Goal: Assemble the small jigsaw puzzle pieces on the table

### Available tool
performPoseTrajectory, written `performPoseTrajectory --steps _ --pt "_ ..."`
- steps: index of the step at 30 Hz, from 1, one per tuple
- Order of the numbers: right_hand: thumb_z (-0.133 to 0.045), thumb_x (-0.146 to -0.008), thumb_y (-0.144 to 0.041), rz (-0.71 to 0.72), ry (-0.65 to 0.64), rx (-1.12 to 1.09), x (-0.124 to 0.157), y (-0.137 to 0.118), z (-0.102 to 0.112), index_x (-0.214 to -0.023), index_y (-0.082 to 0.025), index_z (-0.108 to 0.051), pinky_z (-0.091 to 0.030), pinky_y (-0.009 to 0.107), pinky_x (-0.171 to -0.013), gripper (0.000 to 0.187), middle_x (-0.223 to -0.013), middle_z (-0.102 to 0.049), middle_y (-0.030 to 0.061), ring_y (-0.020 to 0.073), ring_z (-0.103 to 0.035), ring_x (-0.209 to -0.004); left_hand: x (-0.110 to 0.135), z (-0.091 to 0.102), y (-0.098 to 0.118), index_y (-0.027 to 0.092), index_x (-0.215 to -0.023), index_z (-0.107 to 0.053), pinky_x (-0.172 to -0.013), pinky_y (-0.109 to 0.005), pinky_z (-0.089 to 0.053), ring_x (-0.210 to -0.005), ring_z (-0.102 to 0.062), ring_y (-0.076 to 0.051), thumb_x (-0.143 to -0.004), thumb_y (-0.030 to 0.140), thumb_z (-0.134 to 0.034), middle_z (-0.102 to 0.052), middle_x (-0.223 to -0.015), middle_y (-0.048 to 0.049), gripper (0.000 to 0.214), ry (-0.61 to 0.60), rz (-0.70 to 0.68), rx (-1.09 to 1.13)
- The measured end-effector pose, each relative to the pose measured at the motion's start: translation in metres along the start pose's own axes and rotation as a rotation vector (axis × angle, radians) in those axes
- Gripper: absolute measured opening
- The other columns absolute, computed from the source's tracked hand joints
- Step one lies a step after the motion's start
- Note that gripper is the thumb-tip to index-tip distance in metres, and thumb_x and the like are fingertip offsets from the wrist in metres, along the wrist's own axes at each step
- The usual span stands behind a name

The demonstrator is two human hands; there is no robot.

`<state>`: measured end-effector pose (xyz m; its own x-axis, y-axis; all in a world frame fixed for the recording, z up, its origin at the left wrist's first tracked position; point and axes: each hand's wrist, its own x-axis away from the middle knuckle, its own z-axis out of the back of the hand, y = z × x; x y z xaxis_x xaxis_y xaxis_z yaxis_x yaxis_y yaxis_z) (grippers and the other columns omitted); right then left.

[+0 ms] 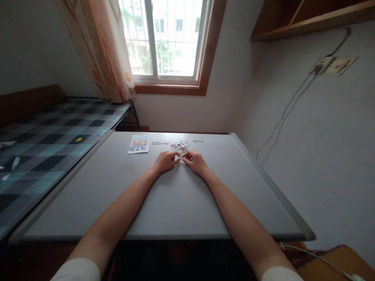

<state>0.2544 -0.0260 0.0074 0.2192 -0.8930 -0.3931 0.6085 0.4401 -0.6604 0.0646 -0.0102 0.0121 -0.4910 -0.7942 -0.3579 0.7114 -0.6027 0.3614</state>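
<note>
Both my arms reach forward over a grey table. My left hand and my right hand meet just in front of a small heap of coloured puzzle pieces. Each hand has its fingertips pinched together, and the two pinches touch; what they grip is too small to name. A short joined row of pieces lies left of the heap and another short row lies to its right. A colourful picture card rests flat further left.
A bed with a blue checked cover stands along the table's left side. Behind the table are a window with a curtain and a white wall. A wall socket with cables is on the right.
</note>
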Motion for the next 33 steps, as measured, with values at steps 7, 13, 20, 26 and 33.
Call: performPoseTrajectory --steps 7,13,20,26,33 --pt "-0.067 -0.073 -0.021 -0.013 0.001 -0.016 -0.0002 0.0007 -0.0004 -0.076 -0.017 -0.061 -0.045 0.023 -0.061 0.007 -0.074 -0.061 0.0002 0.0099 -0.053 -0.061 0.0002 0.0002 -0.0004 0.023 -0.091 -0.068 -0.055 -0.022 -0.033 -0.052 -0.049 -0.01 -0.082 0.04 -0.053 -0.059 -0.06 0.003 0.024 -0.007 0.0 -0.012" --pt "-0.065 -0.074 -0.02 0.0 0.009 0.008 -0.0005 0.0004 -0.0007 -0.075 -0.017 -0.061 -0.045 0.024 -0.063 0.005 -0.076 -0.061 0.0009 0.0101 -0.054 -0.062 0.0001 0.0006 0.0006 0.023 -0.09 -0.068 -0.055 -0.022 -0.034 -0.052 -0.049 -0.01 -0.082 0.039 -0.053 -0.059 -0.059 0.0031 0.024 0.0 0.004 -0.012" --pt "-0.065 -0.074 -0.019 0.005 0.011 0.023 -0.0007 0.0007 -0.0006 -0.073 -0.017 -0.06 -0.044 0.024 -0.064 0.006 -0.075 -0.062 0.0009 0.0112 -0.054 -0.064 0.0001 0.0024 0.0027 0.022 -0.09 -0.068 -0.055 -0.022 -0.033 -0.051 -0.048 -0.01 -0.082 0.037 -0.053 -0.058 -0.058 0.0031 0.023 -0.004 -0.001 -0.009" --pt "-0.065 -0.074 -0.019 -0.01 0.002 0.028 -0.0009 0.0006 -0.0008 -0.073 -0.017 -0.059 -0.044 0.024 -0.064 0.006 -0.074 -0.062 0.0008 0.011 -0.053 -0.064 0.0002 0.0028 0.0034 0.023 -0.091 -0.068 -0.056 -0.022 -0.035 -0.052 -0.049 -0.011 -0.082 0.037 -0.053 -0.058 -0.058 0.0028 0.024 0.004 0.001 -0.003" --pt "-0.065 -0.075 -0.019 -0.011 0.003 0.027 -0.0004 -0.0002 -0.0001 -0.074 -0.018 -0.059 -0.044 0.024 -0.065 0.006 -0.076 -0.063 0.0011 0.0113 -0.054 -0.064 0.0002 0.0022 0.0021 0.023 -0.091 -0.068 -0.056 -0.022 -0.034 -0.052 -0.049 -0.011 -0.082 0.038 -0.053 -0.058 -0.058 0.0029 0.023 0.002 0.002 -0.008"
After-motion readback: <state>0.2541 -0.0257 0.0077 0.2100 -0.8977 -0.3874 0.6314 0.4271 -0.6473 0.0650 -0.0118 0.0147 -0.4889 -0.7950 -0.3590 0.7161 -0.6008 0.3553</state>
